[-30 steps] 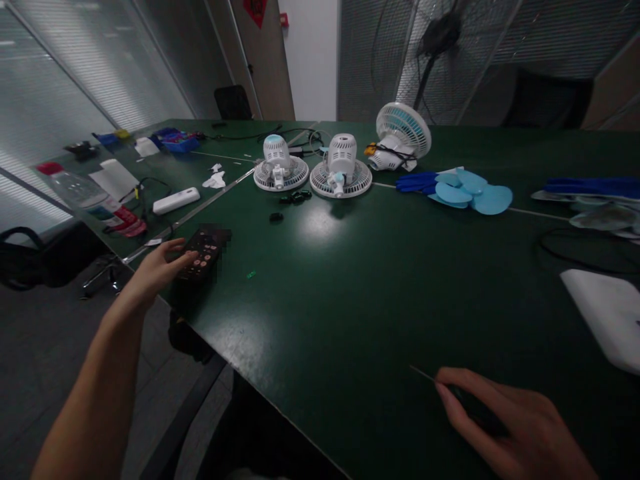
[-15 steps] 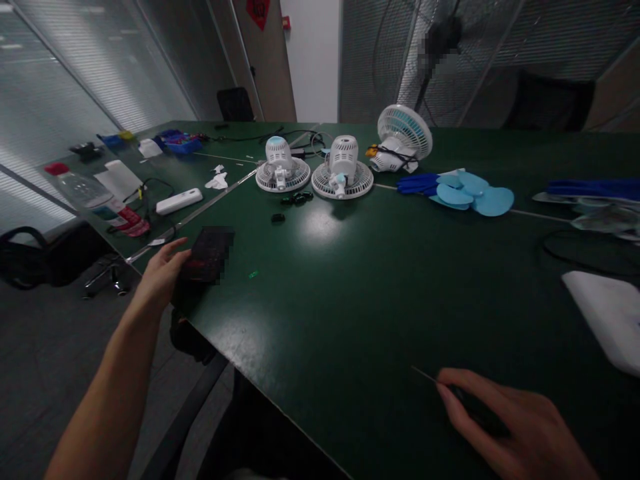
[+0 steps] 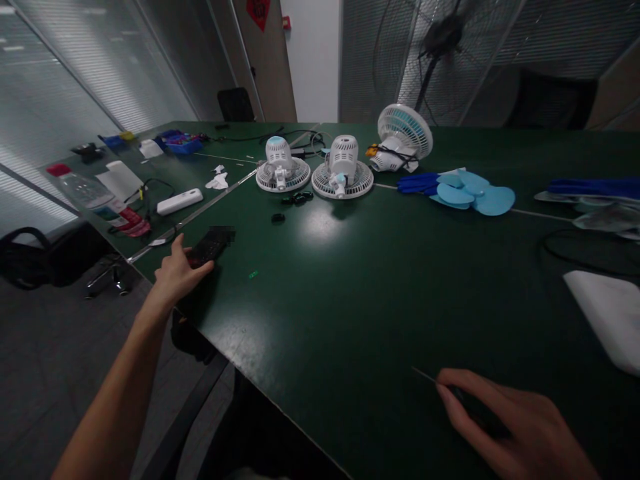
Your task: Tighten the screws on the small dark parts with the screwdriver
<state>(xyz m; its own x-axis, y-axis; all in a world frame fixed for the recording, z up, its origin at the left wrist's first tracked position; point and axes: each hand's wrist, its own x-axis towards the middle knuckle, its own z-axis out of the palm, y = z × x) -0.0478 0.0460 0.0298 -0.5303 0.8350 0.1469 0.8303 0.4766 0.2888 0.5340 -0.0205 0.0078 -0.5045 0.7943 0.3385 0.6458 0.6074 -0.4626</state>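
Observation:
At the table's left edge, my left hand (image 3: 181,270) has its thumb and fingers around the near end of a dark, flat device (image 3: 211,245), which looks like a phone. My right hand (image 3: 505,413) is closed on a screwdriver (image 3: 424,374) low at the right; its thin metal shaft points left and its dark handle is mostly hidden in the palm. A tiny green piece (image 3: 253,274) lies on the table right of the device. Small black parts (image 3: 298,198) sit farther back.
Two white fan heads (image 3: 283,175) (image 3: 343,180) lie face down at the back, beside a tilted fan (image 3: 405,130). Blue fan blades (image 3: 475,193) rest on blue gloves (image 3: 416,185). A bottle (image 3: 95,197) and white bar (image 3: 179,201) are left, a white object (image 3: 607,317) right.
My left hand has shifted slightly right, with its thumb now along the near side of the device, which lies lower and flatter. My right hand has stayed still.

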